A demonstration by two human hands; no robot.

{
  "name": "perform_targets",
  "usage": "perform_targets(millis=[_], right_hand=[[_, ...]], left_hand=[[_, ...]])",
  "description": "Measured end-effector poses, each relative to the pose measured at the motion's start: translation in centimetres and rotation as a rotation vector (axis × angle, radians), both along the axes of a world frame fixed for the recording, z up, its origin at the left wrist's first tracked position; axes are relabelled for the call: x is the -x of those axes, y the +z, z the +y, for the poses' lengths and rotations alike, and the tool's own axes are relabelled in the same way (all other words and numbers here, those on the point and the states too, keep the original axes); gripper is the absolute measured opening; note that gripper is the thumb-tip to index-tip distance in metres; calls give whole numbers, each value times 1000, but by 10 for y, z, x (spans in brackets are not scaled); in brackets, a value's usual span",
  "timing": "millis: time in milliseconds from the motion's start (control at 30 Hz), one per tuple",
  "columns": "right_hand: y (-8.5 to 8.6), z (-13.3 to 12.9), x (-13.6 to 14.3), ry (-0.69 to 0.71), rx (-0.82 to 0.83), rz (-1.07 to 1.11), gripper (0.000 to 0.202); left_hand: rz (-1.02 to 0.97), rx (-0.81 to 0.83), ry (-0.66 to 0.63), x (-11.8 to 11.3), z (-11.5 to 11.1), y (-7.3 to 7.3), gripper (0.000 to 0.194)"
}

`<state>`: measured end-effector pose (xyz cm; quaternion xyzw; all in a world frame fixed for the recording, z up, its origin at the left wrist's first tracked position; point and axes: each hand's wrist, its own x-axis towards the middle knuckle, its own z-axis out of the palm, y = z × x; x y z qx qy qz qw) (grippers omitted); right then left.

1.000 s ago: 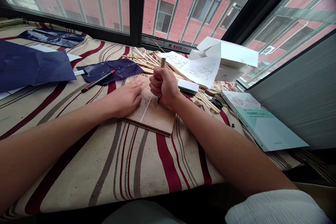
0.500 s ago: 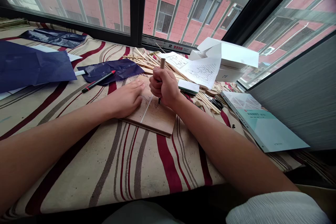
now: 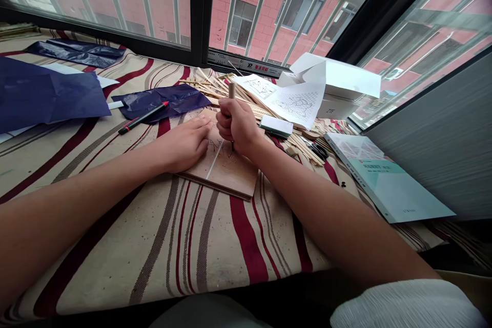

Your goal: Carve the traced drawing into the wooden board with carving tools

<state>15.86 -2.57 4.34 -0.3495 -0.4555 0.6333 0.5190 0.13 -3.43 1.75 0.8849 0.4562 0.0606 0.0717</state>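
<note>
A brown wooden board (image 3: pixel 230 177) lies on the striped cloth, with a pale line across it and dark carved or drawn marks near its middle. My left hand (image 3: pixel 190 144) rests flat on the board's left side, fingers stretched out. In a fist, my right hand (image 3: pixel 239 125) grips an upright carving tool with a round wooden handle (image 3: pixel 231 90). Its dark shaft points down at the marks, and the tip is mostly hidden behind the hand. Small crumbs lie on the board close to the tool.
Left of the board lie a black and red pen (image 3: pixel 143 118) and dark blue sheets (image 3: pixel 49 95). Behind are thin wooden strips (image 3: pixel 207 87), printed drawings (image 3: pixel 295 102) and a white box (image 3: pixel 346 79). A whiteboard-eraser-like block (image 3: pixel 276 126), scissors (image 3: pixel 318 150) and a book (image 3: pixel 384 177) lie right.
My right hand has shifted slightly left, and the tool's handle has moved left with it. My left hand stays in place on the board.
</note>
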Motion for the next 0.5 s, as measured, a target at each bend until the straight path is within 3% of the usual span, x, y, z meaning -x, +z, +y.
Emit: perform_targets(millis=[67,200,267,400,500], right_hand=[[-2,3,1,71,-8,-44,44],[-6,15,-6,413,15,-57,41],[-7,21,-11,512,55,-28,40],[-7,25,-13,580,114,-33,40],[-5,17,-7,411,82,-18,42]], left_hand=[[-39,-19,-32,0,0,1,68],[-103,-36,-77,2,2,0,59],[-101,-34,-68,3,3,-2,57],[-83,-10,-30,2,3,-3,57],[-62,0,-8,-1,1,-1,60]])
